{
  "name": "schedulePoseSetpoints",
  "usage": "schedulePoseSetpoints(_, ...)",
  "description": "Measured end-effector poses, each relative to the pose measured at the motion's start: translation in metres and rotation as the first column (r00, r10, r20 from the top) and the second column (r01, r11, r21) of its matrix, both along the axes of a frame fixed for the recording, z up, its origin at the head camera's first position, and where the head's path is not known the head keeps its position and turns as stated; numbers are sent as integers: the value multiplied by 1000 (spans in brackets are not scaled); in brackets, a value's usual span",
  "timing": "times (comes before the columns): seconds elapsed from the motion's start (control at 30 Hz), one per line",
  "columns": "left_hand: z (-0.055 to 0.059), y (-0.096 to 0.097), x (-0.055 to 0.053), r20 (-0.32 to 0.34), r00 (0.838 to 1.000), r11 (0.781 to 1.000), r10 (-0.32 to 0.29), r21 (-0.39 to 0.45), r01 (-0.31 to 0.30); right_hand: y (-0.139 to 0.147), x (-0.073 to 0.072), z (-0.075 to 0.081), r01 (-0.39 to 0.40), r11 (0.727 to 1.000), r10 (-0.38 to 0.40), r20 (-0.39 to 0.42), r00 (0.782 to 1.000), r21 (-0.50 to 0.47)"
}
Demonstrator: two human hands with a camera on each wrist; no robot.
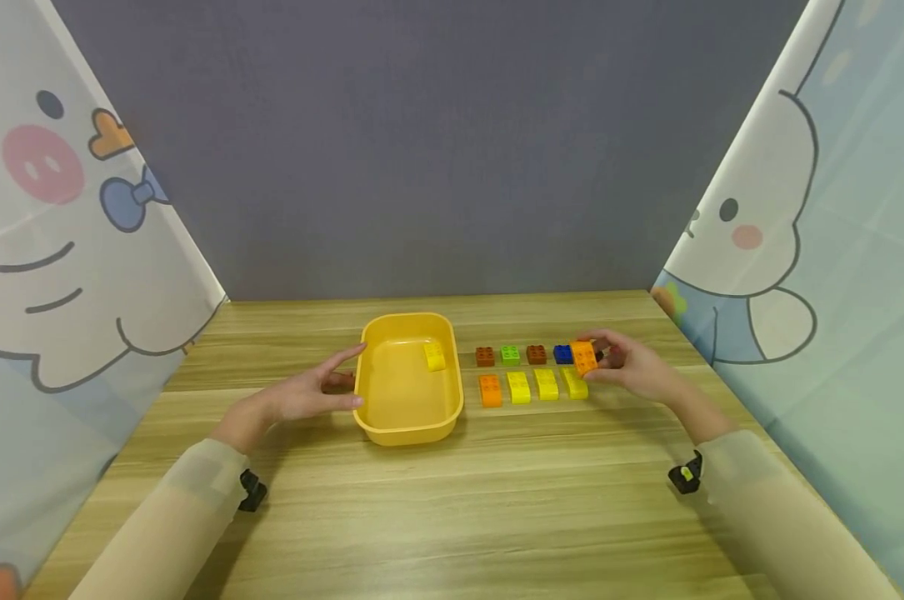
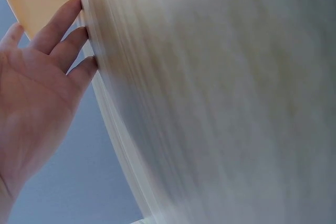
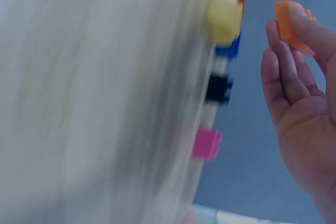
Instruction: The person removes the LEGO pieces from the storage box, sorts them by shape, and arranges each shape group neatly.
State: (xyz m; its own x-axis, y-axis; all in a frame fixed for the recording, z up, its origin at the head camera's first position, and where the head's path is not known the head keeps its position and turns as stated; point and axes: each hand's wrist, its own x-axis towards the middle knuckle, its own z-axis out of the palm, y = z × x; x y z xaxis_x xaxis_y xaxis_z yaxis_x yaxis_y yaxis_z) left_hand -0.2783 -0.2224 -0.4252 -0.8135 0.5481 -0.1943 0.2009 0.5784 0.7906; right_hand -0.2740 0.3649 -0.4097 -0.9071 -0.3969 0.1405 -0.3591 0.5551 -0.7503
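Note:
My right hand (image 1: 639,367) pinches an orange toy building brick (image 1: 584,357) between thumb and fingers. In the right wrist view this orange brick (image 3: 293,29) is held up off the table. My left hand (image 1: 309,392) touches the left side of a yellow plastic tray (image 1: 408,436), its fingers and thumb spread along the rim. Inside the tray, toward its right wall, lies one yellow brick (image 1: 434,357). Just below the held brick a yellow brick (image 1: 575,384) ends the front row, and a blue brick (image 1: 562,354) stands behind, partly covered.
Right of the tray, the back row has a brown brick (image 1: 485,357), a green brick (image 1: 510,355) and another brown brick (image 1: 536,355). Another orange brick (image 1: 490,391) starts the front row. A black brick (image 3: 218,88) and a pink brick (image 3: 207,144) appear in the right wrist view.

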Motion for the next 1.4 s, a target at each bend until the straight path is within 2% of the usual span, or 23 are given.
schedulePoseSetpoints(0.13, 0, 0, -1, 3, 1000, 1000, 5, -4, -5, 23, 3, -7, 24, 997, -26, 22, 999, 72)
schedulePoseSetpoints(0.3, 0, 1, -2, 12, 1000, 1000, 11, -2, -11, 39, 4, -14, 26, 981, -37, 58, 998, 193)
schedulePoseSetpoints(0.53, 1, 1, -2, 5, 1000, 1000, 3, 5, -4, 43, 4, -13, 4, 948, -16, 36, 999, 320)
schedulePoseSetpoints(0.77, 2, 0, -1, 5, 1000, 1000, -6, 12, 6, 43, 0, -15, -46, 911, 52, -3, 999, 410)
schedulePoseSetpoints(1.17, 3, 1, 0, 14, 1000, 1000, -2, 6, 2, 43, -2, -17, -55, 905, 47, 29, 998, 422)
schedulePoseSetpoints(1.4, 3, 0, 1, 8, 1000, 1000, -2, 5, 2, 44, 1, -16, -52, 935, 31, 67, 997, 352)
